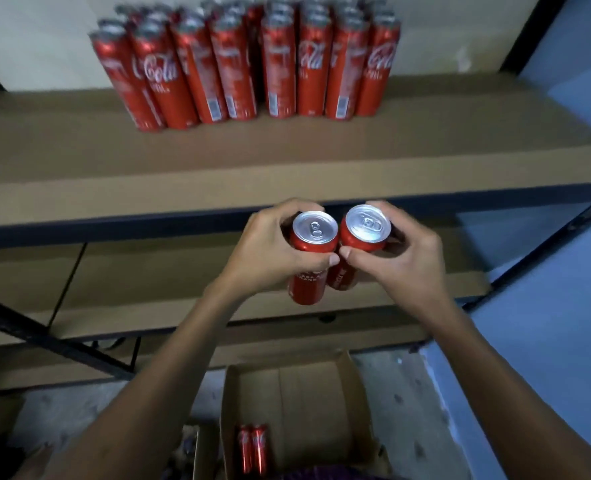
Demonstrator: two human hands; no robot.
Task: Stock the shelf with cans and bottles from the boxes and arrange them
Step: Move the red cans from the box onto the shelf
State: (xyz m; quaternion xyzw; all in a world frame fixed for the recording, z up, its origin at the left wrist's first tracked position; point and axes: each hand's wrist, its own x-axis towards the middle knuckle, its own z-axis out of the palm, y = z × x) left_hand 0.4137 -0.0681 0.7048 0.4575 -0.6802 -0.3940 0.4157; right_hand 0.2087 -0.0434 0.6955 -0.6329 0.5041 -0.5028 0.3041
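Head view: left hand (pixel 266 251) grips one can (pixel 309 258) and right hand (pixel 401 261) grips another can (pixel 356 244), fingers curled round each, the two touching just below the shelf (pixel 287 157) edge. More cans (pixel 245 64) stand at the shelf's back; two lie in the box (pixel 322 393) below it. Risk: lifted together, a can may clip the shelf edge, or topple the packed row when pushed in.

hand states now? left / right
Left hand: grips the left can.
Right hand: grips the right can.
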